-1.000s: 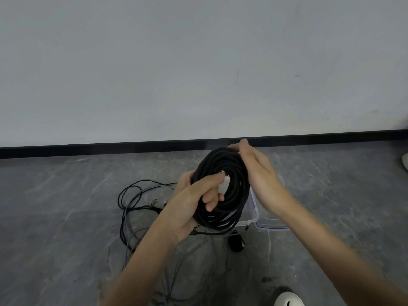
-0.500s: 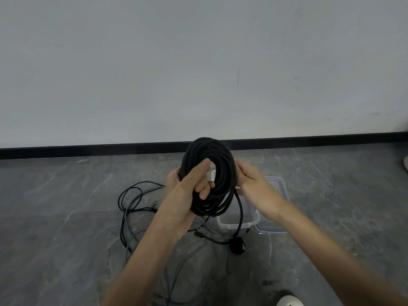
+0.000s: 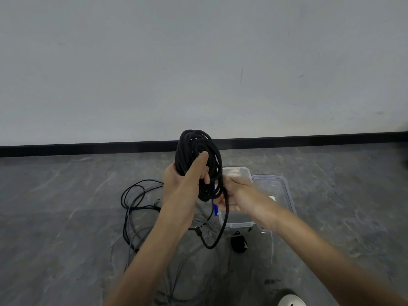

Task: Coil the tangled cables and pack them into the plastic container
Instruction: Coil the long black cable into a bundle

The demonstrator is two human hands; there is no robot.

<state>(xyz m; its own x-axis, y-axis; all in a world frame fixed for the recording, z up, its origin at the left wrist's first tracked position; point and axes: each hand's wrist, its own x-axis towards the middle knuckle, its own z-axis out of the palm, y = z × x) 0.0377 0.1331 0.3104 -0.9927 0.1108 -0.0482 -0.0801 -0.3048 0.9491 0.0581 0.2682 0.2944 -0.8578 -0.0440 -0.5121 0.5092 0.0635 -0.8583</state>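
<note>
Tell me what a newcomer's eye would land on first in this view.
First, the thick coil of black cable held up at centre against the pale wall, gripped by the left hand while the right hand pinches its loose tail lower down. Next, the clear plastic container on the grey floor just behind the hands, its lid lying beside it. A tangle of thinner black cables sprawls left of them.

A bare indoor room, hard to say of what kind: a plain pale wall (image 3: pixel 198 62) with a few scuffs meets a grey marbled stone floor (image 3: pixel 55 206) along a black skirting strip (image 3: pixel 88 149), and no furniture shows anywhere
</note>
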